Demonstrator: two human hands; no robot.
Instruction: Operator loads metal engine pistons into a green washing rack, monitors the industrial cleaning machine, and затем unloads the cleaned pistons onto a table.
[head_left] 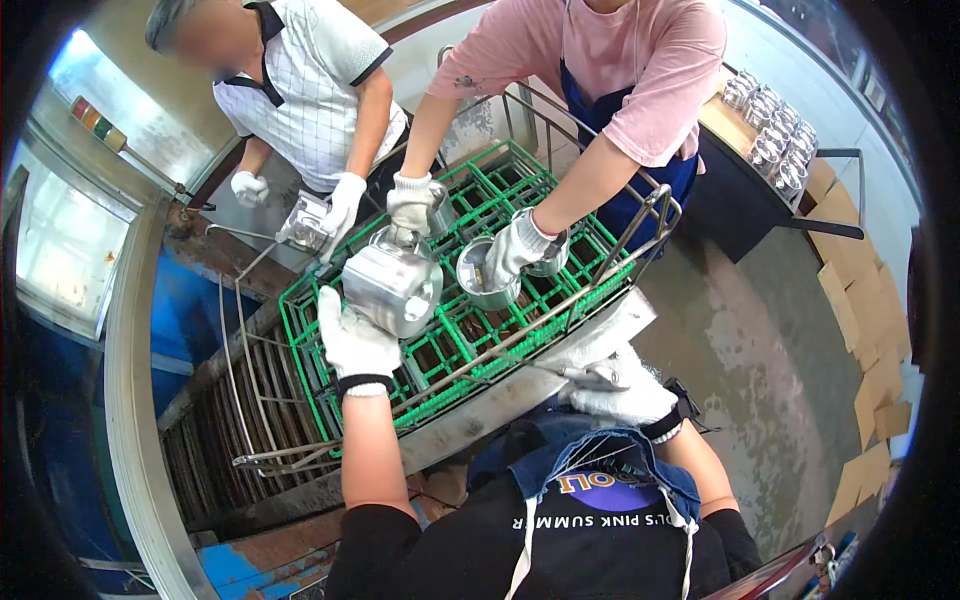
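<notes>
My left hand [355, 345], in a white glove, holds the near left side of a large shiny metal cylinder [393, 285]. That cylinder lies tilted over a green wire rack [440, 370], and some of my fingers are hidden by it. My right hand [630, 388], also gloved, is closed round a small grey metal tool [598, 376] near the rack's front edge; its kind cannot be made out. Across from me, a person in pink has one gloved hand [410, 207] at the big cylinder's far end and another [517, 247] inside an open metal cup [487, 275].
Metal rails [610, 262] stand round the rack. At the far left, a person in a white shirt holds a metal part [305, 220]. Several metal parts [775, 125] stand on a table at the upper right. Cardboard [855, 330] lies along the right, and a post [135, 400] rises at left.
</notes>
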